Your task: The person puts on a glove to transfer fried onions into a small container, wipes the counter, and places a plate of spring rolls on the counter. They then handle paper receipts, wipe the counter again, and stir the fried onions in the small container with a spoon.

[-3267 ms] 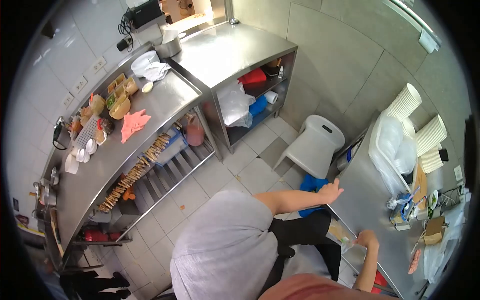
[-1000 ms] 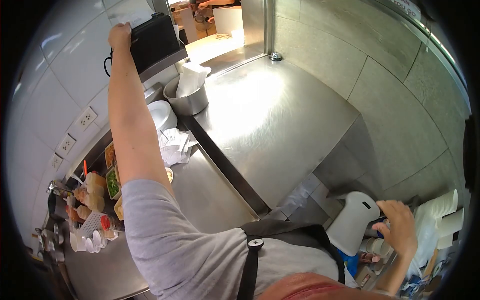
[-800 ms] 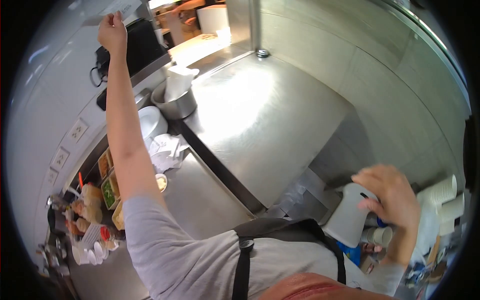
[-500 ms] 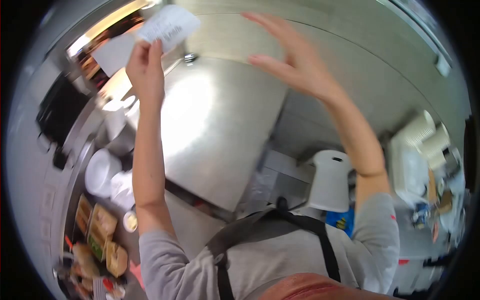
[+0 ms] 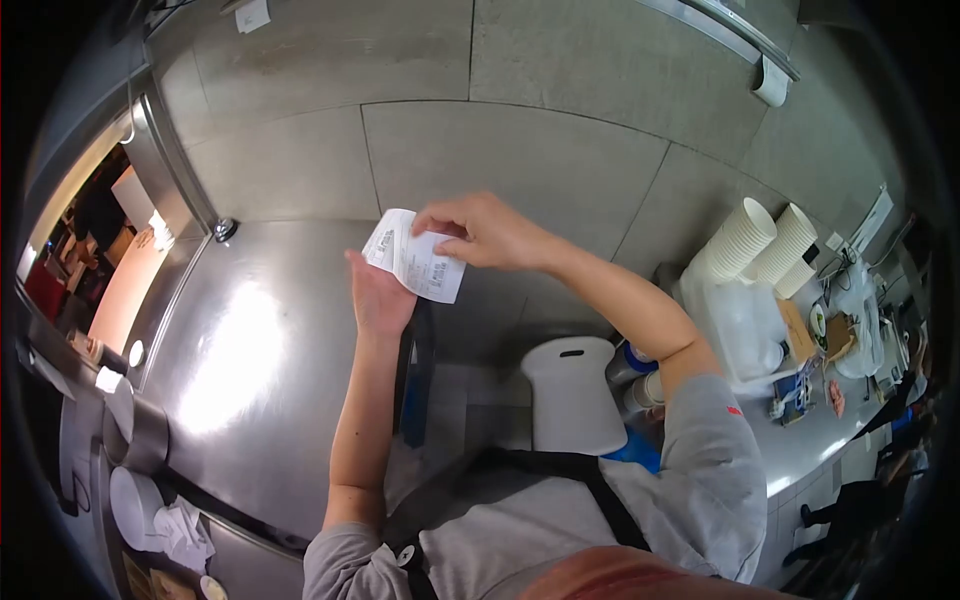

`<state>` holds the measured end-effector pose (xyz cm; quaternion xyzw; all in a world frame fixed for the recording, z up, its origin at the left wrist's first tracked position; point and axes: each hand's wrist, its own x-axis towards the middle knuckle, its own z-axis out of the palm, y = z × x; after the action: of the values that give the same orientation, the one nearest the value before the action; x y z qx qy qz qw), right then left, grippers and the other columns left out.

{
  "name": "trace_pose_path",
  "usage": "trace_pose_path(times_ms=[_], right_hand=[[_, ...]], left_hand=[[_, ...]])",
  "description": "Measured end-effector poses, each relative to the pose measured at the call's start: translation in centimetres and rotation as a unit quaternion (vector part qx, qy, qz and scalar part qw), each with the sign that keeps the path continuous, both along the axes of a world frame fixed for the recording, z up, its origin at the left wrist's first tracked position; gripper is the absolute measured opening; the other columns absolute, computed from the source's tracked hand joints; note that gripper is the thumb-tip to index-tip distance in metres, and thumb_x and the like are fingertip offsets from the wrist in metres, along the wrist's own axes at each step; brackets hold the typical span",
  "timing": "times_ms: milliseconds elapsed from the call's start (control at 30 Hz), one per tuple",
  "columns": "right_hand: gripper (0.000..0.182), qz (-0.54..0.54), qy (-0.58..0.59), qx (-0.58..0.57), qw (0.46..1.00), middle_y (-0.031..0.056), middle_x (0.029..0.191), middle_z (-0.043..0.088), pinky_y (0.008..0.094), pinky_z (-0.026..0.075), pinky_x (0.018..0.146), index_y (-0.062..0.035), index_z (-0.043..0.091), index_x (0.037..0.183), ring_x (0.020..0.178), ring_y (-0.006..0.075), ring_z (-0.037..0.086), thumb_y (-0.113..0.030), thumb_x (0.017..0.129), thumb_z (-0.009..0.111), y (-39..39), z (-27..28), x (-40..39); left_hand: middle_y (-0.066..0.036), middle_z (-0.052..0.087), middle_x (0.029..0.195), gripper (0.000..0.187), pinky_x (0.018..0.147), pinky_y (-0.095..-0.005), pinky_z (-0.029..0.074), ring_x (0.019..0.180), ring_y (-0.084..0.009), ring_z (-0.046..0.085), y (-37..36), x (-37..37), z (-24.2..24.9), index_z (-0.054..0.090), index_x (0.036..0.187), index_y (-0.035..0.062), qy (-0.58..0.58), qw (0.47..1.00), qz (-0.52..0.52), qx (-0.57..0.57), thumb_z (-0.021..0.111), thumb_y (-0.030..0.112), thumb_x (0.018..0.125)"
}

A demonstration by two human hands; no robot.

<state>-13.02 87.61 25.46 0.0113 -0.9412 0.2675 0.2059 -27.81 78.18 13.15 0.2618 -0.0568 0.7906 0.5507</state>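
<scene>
A white printed receipt [image 5: 430,272], curved or folded near its left part, is in front of me at mid-height. My right hand [image 5: 480,232] pinches its upper right part between thumb and fingers. My left hand [image 5: 382,298] lies palm up against the receipt's lower left side, its thumb spread away from the paper. The receipt hides the other fingers of that hand. Small dark print shows on the paper but is too small to read.
A shiny steel counter [image 5: 300,330] stretches to my left, below a serving hatch [image 5: 130,270]. A white stool [image 5: 572,400] stands under my right arm. Stacked paper cups [image 5: 742,238] and plastic containers [image 5: 735,325] are on the right. A metal pot [image 5: 150,440] sits at left.
My left hand has come away from the hatch with the receipt and turned palm up. My right hand, spread and apart before, now pinches the receipt. My view has turned to the right.
</scene>
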Motion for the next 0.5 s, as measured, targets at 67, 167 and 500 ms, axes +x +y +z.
trace_pose_path(times_ms=[67,167,500], right_hand=[[0.028,0.008,-0.004,0.005,1.000,0.0087,0.080,0.061,0.0311,0.044,0.064,-0.0047,0.059,0.100,0.070,0.0191,0.057,-0.001,0.072,0.055,2.3,-0.4,0.3],[0.025,0.000,0.034,0.072,0.997,0.0113,0.087,0.064,0.0312,0.048,0.070,-0.0035,0.060,0.097,0.079,0.0204,0.061,0.002,0.074,0.053,6.4,-0.2,0.2],[0.017,-0.279,0.451,0.085,0.844,0.0122,0.079,0.063,0.0354,0.045,0.074,-0.0016,0.062,0.088,0.078,0.0230,0.060,-0.012,0.076,0.056,28.0,16.8,-1.6]], left_hand=[[-0.014,0.037,0.133,0.056,0.100,-0.0418,0.032,0.123,-0.0277,0.038,1.9,0.2,1.0,0.027,0.133,0.0045,0.075,0.990,0.080,-0.091,0.035,0.042,0.093],[-0.015,0.039,0.132,0.053,0.097,-0.0412,0.035,0.120,-0.0272,0.041,3.9,0.6,1.7,0.028,0.133,0.0039,0.079,0.972,0.182,-0.128,0.030,0.041,0.094],[-0.011,0.065,0.090,0.046,0.073,-0.0310,0.045,0.081,-0.0176,0.060,0.5,-6.5,-15.8,0.060,0.097,-0.0040,0.370,0.673,0.457,-0.449,0.037,0.036,0.094]])
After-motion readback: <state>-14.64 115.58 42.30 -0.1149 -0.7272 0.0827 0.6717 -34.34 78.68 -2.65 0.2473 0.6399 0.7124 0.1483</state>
